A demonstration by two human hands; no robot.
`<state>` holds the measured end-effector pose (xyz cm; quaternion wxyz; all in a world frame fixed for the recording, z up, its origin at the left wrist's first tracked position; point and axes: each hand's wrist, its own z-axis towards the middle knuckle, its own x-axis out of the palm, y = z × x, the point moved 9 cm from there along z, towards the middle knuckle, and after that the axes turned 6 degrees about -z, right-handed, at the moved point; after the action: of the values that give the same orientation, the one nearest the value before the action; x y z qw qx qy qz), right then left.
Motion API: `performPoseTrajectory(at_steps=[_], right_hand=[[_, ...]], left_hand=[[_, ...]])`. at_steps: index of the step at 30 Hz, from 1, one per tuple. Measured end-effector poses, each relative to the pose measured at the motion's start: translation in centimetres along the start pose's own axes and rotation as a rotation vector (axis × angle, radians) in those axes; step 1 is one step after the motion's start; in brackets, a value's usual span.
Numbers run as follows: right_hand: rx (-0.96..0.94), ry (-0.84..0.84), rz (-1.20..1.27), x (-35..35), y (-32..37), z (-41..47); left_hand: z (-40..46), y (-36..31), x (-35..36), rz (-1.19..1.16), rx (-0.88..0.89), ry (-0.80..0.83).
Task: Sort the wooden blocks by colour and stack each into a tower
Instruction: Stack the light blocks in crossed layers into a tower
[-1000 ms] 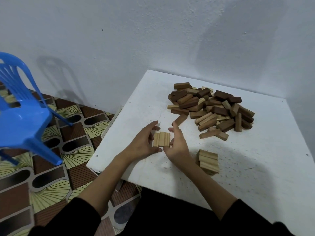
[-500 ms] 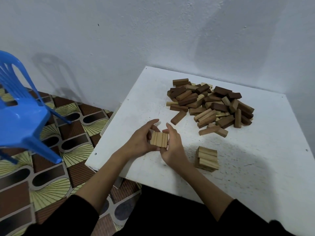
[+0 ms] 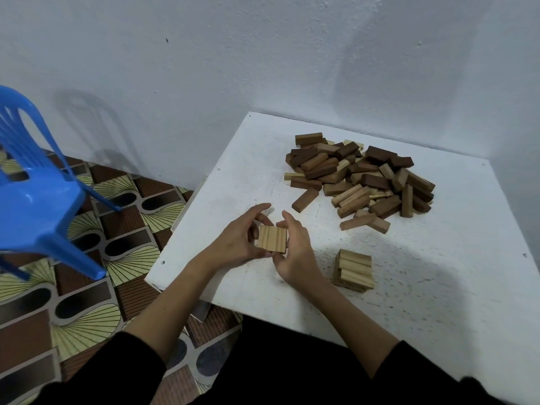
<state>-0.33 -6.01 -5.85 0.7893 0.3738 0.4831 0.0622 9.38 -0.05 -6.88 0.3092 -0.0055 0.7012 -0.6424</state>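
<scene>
A row of light wooden blocks is held side by side between both hands near the white table's left front corner. My left hand grips the row from the left and my right hand grips it from the right, thumbs under its near edge. A short tower of light blocks stands to the right of my right hand. A mixed pile of dark and light blocks lies further back on the table, with one dark block lying apart at its near left.
The white table stands in a corner against the grey wall. A blue plastic chair stands on the patterned floor at the left. The table's left edge runs close to my left wrist.
Both hands have lifted the row of light blocks slightly and drawn it nearer to me, closing more tightly around it. The pile and the small tower have not moved.
</scene>
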Motion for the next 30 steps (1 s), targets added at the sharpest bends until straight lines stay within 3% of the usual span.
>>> performPoseTrajectory(at_steps=[10,14,20,24,27,30], right_hand=[[0.022,0.042,-0.041,0.0,0.1,0.4],[0.069,0.131,-0.032,-0.9,1.0,0.6],[-0.032,-0.013,-0.092,-8.2,1.5,-0.2],[0.149,-0.015,-0.094,-13.2,-1.8,-2.3],[0.216,-0.146,-0.053,-15.6,-4.0,-4.6],[0.335,-0.151,0.030,-14.6,-6.8,-7.6]], left_hand=[[-0.1,-0.5,-0.1,0.089,0.019,0.018],[-0.4,-1.7,-0.4,0.173,0.060,0.030],[-0.1,-5.1,1.8,0.076,0.052,0.055],[0.3,-7.2,6.8,0.018,0.084,0.180],[0.2,-7.6,9.3,0.063,0.080,0.214],[-0.6,-7.0,11.2,0.042,0.035,0.232]])
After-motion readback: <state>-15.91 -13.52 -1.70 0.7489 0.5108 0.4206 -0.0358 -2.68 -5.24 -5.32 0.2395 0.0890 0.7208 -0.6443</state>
